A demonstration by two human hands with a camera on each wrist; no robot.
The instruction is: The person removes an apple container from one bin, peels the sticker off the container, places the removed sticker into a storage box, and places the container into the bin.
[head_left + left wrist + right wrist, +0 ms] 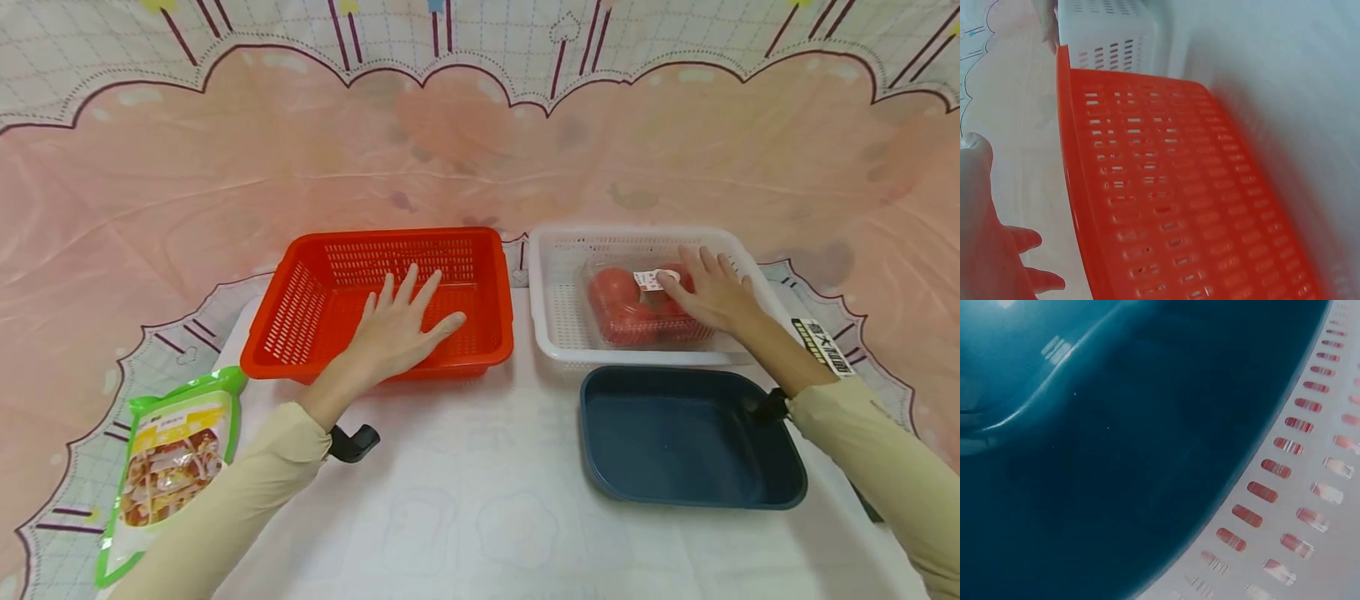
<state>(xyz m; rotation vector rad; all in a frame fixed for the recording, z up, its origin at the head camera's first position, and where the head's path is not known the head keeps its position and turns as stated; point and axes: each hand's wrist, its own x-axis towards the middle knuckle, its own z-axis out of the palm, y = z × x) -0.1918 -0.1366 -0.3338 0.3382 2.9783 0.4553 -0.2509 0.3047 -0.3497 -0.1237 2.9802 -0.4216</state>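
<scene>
My left hand (397,333) hovers over the front part of a red plastic basket (300,304), its fingers spread and holding nothing. In the left wrist view, that hand (985,231) appears beyond the slotted wall of the red basket (1166,175). My right hand (716,292) reaches over a white slotted basket (558,312), fingers extended. Beneath it lies a clear plastic pack of tomatoes (618,292) with a white label; whether the fingers touch the pack I cannot tell. In the right wrist view the hand is out of sight; the white basket's wall (1285,494) shows there.
A dark blue tray (690,442) stands in front of the white basket, under my right wrist. At the left lies a green and white food bag (176,458), partly behind my left sleeve. A black label with printed characters (821,346) shows beside my right forearm.
</scene>
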